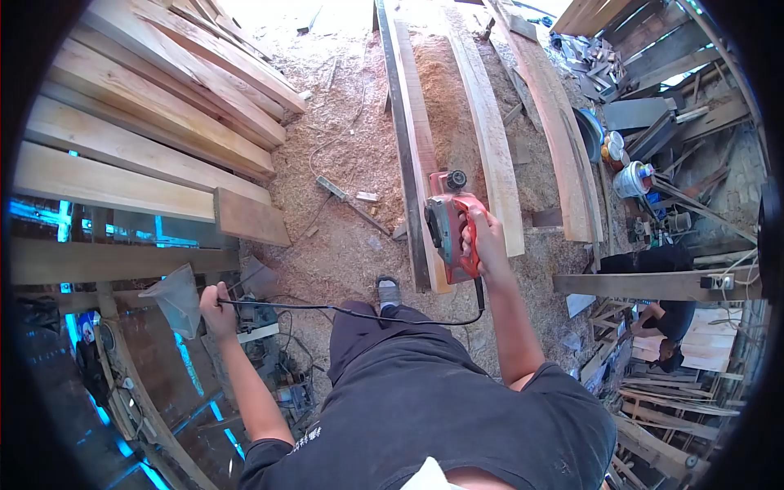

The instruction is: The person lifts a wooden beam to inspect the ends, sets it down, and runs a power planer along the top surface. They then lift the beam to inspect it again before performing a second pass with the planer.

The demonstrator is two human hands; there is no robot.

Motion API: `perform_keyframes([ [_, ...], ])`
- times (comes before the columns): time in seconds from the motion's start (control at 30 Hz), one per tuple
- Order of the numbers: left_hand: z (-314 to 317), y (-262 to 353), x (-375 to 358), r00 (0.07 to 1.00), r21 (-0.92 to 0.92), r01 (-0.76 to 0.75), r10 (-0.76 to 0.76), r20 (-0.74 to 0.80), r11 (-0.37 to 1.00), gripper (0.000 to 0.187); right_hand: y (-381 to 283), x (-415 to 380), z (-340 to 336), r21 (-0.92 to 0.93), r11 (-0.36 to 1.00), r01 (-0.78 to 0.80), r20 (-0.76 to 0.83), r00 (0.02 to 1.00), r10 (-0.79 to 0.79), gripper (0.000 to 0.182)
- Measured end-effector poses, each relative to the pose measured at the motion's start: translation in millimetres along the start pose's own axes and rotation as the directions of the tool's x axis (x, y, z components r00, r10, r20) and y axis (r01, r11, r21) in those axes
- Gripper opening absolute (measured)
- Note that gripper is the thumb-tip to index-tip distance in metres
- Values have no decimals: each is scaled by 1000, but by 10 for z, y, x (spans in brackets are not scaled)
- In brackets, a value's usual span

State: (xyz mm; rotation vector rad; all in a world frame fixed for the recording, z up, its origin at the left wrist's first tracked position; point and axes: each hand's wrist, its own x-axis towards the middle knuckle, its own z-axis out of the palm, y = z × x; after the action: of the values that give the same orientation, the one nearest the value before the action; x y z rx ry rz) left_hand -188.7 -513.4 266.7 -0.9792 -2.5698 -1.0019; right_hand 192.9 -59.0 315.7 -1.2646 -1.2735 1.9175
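My right hand [482, 237] is wrapped round the red handle of a power planer [453, 224]. The planer is over the near end of a long plank [418, 131], beside a dark-edged board. From its rear a black cable [367, 313] curves across in front of my body to the left. My left hand [216, 306] is closed round that cable, out to the left. Right of the planer lies another long light plank [482, 122].
Thick boards [155, 98] are stacked at the left. Shavings [327, 163] cover the ground. A curved-edged plank [555, 131], a white bucket [630, 180] and scrap wood lie right. Another person [674, 322] is at the far right. A wooden beam [637, 286] juts in there.
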Motion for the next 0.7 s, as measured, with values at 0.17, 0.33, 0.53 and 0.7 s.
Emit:
perform_keyframes([
  [0.17,45,181,715,989,0,-121,121,-82,993,49,-5,503,229,4,998,-56,-19,998,56,33],
  [0.33,458,70,1399,999,-99,-50,51,14,994,44,-66,1143,471,-11,988,-157,-49,987,156,33],
  [0.53,951,-91,2330,963,-185,132,-82,256,974,47,-199,1766,824,-61,982,-180,-106,979,173,33],
  [0.7,1285,-143,3105,850,-266,231,-61,523,936,35,-436,2158,1009,47,980,-192,-122,973,196,33],
])
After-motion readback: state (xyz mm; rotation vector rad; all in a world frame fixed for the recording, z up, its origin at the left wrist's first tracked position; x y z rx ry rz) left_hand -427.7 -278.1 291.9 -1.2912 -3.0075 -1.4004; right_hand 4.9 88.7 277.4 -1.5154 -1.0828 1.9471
